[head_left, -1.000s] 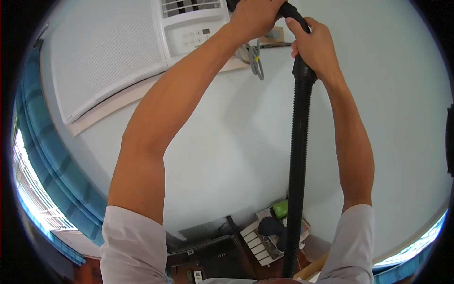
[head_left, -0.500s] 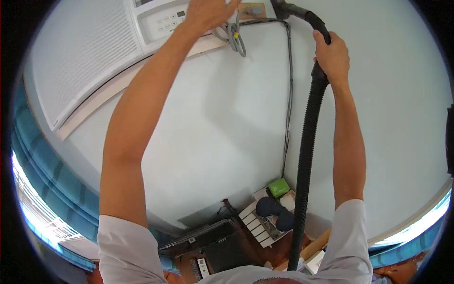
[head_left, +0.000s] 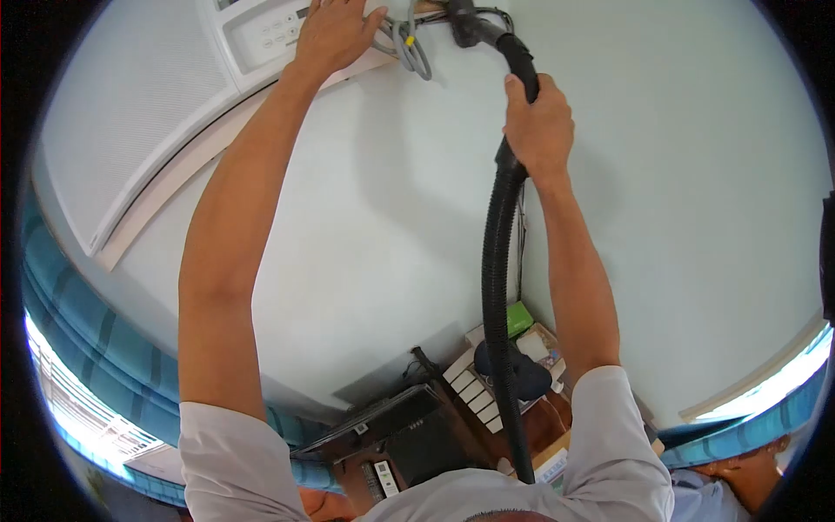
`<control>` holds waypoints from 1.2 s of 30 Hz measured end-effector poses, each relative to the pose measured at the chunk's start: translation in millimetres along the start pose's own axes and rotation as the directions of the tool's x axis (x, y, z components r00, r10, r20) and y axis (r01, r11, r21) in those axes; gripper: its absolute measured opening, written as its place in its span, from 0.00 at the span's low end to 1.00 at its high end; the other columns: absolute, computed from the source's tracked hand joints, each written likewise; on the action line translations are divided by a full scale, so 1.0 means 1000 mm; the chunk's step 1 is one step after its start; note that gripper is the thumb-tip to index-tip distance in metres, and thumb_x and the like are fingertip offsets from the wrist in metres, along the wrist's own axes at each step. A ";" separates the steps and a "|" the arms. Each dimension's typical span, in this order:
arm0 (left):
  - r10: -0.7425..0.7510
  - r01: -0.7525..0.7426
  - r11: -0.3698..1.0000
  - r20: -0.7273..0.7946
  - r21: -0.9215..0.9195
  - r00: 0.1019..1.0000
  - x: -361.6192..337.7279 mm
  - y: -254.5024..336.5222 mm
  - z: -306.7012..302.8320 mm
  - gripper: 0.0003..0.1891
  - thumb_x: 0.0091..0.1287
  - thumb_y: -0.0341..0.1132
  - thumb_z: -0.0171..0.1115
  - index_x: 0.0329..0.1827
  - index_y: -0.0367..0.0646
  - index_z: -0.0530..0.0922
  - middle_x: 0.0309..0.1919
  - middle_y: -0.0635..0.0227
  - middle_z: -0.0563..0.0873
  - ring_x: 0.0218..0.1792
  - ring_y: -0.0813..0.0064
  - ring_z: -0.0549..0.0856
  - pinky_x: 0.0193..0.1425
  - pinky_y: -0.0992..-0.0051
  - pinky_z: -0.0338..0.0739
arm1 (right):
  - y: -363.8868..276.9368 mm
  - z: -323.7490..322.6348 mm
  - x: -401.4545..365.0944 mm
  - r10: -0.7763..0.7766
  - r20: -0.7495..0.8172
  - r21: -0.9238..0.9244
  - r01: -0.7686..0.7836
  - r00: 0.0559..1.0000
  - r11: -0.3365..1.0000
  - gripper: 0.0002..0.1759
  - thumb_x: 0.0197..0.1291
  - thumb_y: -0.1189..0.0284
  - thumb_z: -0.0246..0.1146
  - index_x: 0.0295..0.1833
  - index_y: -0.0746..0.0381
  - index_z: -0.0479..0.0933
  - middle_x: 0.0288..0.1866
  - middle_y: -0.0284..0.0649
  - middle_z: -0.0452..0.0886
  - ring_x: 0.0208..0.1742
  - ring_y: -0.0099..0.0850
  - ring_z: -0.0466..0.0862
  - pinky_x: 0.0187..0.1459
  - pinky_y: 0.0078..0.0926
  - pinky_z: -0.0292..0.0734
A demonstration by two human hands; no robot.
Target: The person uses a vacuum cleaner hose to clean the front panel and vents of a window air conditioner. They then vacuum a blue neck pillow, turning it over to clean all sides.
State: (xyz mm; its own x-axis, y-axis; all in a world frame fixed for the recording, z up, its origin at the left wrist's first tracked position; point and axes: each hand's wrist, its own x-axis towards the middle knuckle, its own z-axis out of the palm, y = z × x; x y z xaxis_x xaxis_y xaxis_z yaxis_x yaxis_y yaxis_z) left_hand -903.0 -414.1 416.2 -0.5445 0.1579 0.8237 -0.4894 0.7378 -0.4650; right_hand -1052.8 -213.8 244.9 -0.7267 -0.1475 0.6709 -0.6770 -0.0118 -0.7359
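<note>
My right hand [head_left: 541, 126] is wrapped round the handle end of a black ribbed vacuum cleaner hose [head_left: 497, 261]. The hose hangs down from my fist towards my chest. Its dark nozzle [head_left: 464, 24] is up by the wall at the top of the view, beside a coiled grey cable [head_left: 407, 39] with a yellow tie. My left hand [head_left: 335, 35] is raised at the right end of a white air conditioner [head_left: 143, 113], near its control panel [head_left: 271, 33]. Its fingers are stretched out, holding nothing; the fingertips are partly cut off by the frame.
Below, a dark monitor [head_left: 378, 424] stands on a desk. Beside it are a white slatted organizer [head_left: 470, 391], a dark cap-like item [head_left: 522, 372] and a green box [head_left: 519, 318]. Blue curtains [head_left: 96, 348] hang at the left, and a thin black cable runs down the wall corner.
My right hand has moved left with the vacuum hose, bringing the nozzle over beside the coiled cable and in front of the wall socket board. The view has shifted slightly; my left hand stays by the air conditioner.
</note>
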 end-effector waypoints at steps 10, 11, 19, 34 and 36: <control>0.071 -0.073 0.996 0.031 0.049 0.997 -0.018 -0.010 -0.009 0.24 0.77 0.41 0.58 0.71 0.39 0.71 0.76 0.49 0.70 0.81 0.46 0.64 0.83 0.44 0.61 | 0.007 -0.052 -0.012 0.158 0.146 0.153 -0.180 0.977 0.972 0.25 0.70 0.50 0.63 0.45 0.65 0.83 0.33 0.46 0.87 0.39 0.41 0.91 0.47 0.47 0.83; 0.067 -0.069 0.996 0.037 0.057 0.997 -0.020 -0.012 -0.014 0.24 0.77 0.41 0.58 0.71 0.39 0.71 0.76 0.49 0.70 0.81 0.46 0.64 0.83 0.44 0.61 | 0.011 -0.049 -0.007 0.157 0.155 0.158 -0.181 0.975 0.971 0.25 0.70 0.50 0.63 0.45 0.65 0.83 0.33 0.46 0.87 0.39 0.41 0.91 0.47 0.47 0.83; 0.105 -0.099 0.992 -0.088 0.078 0.991 -0.028 -0.027 -0.023 0.21 0.76 0.34 0.58 0.69 0.39 0.71 0.75 0.49 0.69 0.82 0.46 0.62 0.83 0.44 0.60 | 0.005 0.015 -0.019 -0.071 -0.028 -0.047 0.070 0.997 0.996 0.24 0.72 0.49 0.61 0.53 0.61 0.81 0.36 0.50 0.88 0.42 0.55 0.89 0.47 0.54 0.81; 0.363 -0.395 0.908 0.212 0.137 0.907 -0.176 -0.067 -0.039 0.17 0.73 0.33 0.64 0.63 0.46 0.78 0.65 0.62 0.80 0.66 0.56 0.78 0.71 0.57 0.73 | 0.047 0.009 -0.030 0.124 0.019 -0.144 -0.120 0.992 0.982 0.26 0.70 0.49 0.63 0.55 0.61 0.84 0.43 0.49 0.89 0.47 0.53 0.89 0.52 0.53 0.81; 0.288 -0.331 0.938 0.297 0.104 0.911 -0.192 -0.077 -0.039 0.18 0.73 0.33 0.64 0.64 0.46 0.77 0.67 0.62 0.79 0.68 0.57 0.77 0.73 0.56 0.73 | 0.040 0.021 -0.051 0.050 -0.006 -0.124 -0.051 0.999 0.991 0.28 0.69 0.49 0.64 0.58 0.63 0.83 0.44 0.51 0.89 0.49 0.53 0.89 0.53 0.52 0.80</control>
State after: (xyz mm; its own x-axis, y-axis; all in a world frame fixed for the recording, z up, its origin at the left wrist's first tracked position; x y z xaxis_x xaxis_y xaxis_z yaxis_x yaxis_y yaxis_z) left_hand -734.2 -475.1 306.6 -0.8388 0.1616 0.5199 -0.3501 0.5712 -0.7424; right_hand -1039.9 -227.1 179.2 -0.7605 -0.1420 0.6336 -0.6485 0.1183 -0.7520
